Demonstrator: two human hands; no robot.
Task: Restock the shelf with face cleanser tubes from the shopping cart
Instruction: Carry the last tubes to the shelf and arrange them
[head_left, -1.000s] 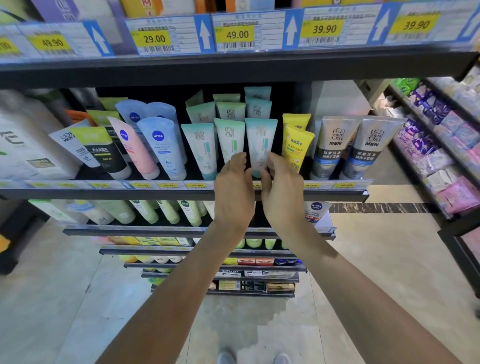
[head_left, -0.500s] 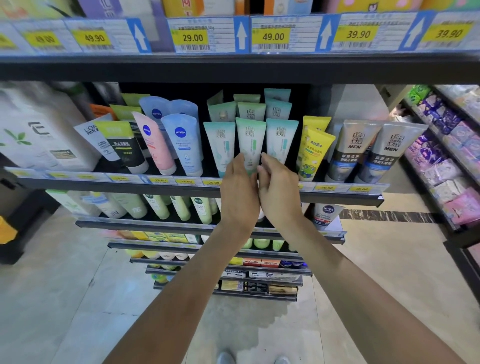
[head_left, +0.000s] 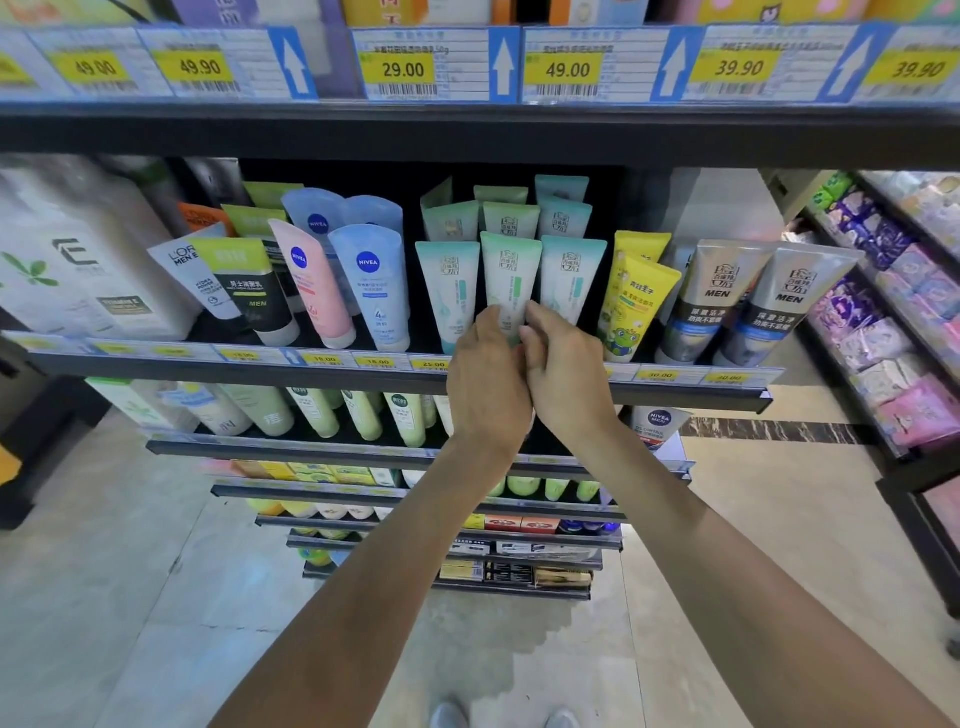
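1. Black metal forms the shelf (head_left: 363, 370), and its front edge is lined with price tags (head_left: 376, 362); little free room is left between the packed rows.
2. The middle green tube (head_left: 509, 275), at the front edge, is pinched low down by the left hand (head_left: 488, 379) and right hand (head_left: 563, 371), fingers curled on it.
3. It is flanked closely by teal tubes (head_left: 449, 291); a yellow tube (head_left: 636, 306) stands just right.
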